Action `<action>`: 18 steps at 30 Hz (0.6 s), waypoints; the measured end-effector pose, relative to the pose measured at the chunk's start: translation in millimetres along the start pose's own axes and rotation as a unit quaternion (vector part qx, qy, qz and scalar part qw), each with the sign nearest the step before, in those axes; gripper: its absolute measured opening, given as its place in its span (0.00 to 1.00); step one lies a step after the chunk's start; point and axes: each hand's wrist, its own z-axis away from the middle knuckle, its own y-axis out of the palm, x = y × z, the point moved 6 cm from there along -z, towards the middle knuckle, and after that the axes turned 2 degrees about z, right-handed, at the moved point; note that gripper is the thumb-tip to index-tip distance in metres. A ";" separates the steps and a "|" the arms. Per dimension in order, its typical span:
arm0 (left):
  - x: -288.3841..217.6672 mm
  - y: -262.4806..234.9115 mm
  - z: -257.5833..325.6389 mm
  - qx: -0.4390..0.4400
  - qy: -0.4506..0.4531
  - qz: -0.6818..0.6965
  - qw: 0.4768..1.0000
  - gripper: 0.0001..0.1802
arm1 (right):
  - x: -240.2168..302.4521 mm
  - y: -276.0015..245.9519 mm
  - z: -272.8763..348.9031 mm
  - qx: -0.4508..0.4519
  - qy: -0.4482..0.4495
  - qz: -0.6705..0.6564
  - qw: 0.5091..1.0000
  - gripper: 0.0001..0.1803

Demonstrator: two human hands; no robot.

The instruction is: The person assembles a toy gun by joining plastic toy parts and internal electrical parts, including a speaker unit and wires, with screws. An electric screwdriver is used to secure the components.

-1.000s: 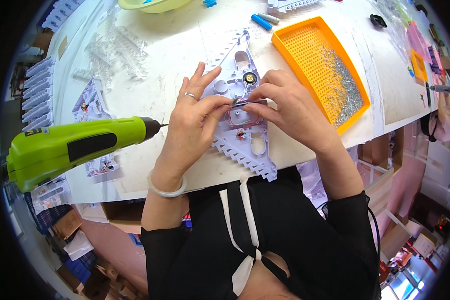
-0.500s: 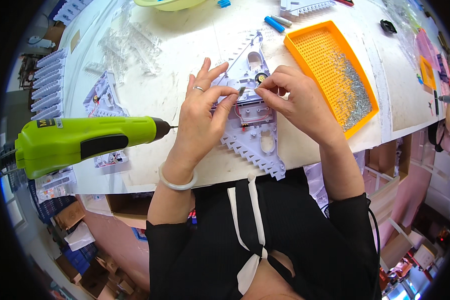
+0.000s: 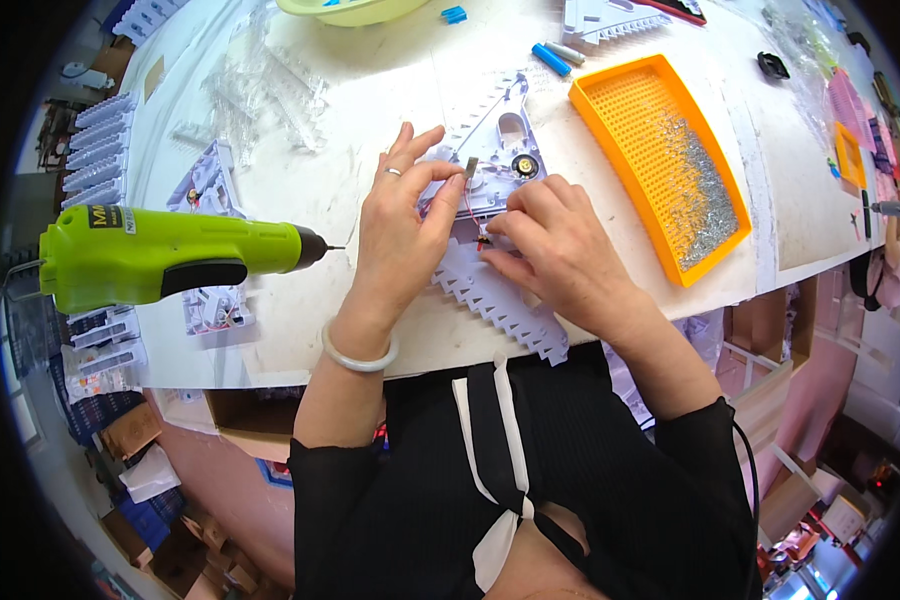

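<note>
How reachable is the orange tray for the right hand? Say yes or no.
Likely yes: the orange tray lies near the right hand, and nothing visible blocks the way, though that hand is busy at the pale plastic casing.

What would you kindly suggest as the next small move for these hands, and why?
Perhaps the right hand should gently guide the thin wires down against the pale plastic housing: they appear to run exposed between the hands, while the left hand pinches a small dark strip above it.
</note>
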 end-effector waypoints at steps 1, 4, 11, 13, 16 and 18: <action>-0.1 -0.5 -0.1 -0.002 0.004 0.001 1.000 0.05 | 0.1 2.0 -0.2 -0.014 -0.002 0.011 1.000 0.14; -2.9 -2.1 0.7 0.001 0.011 -0.006 1.000 0.05 | -3.4 4.8 1.3 -0.043 -0.016 0.026 0.999 0.12; -24.6 -0.6 -1.1 0.037 0.051 -0.042 0.997 0.10 | -9.6 14.7 11.6 -0.086 -0.007 0.053 0.995 0.10; -27.4 -10.5 7.8 0.018 0.042 -0.036 0.998 0.14 | -6.2 25.6 8.8 -0.107 -0.008 0.047 0.993 0.10; -31.9 -18.6 18.3 -0.024 0.050 -0.040 0.998 0.15 | -5.3 17.5 9.4 -0.074 0.031 -0.040 0.996 0.09; -30.5 -19.6 26.6 -0.030 0.066 -0.045 0.996 0.14 | -10.7 4.8 14.8 -0.087 0.049 -0.070 0.993 0.09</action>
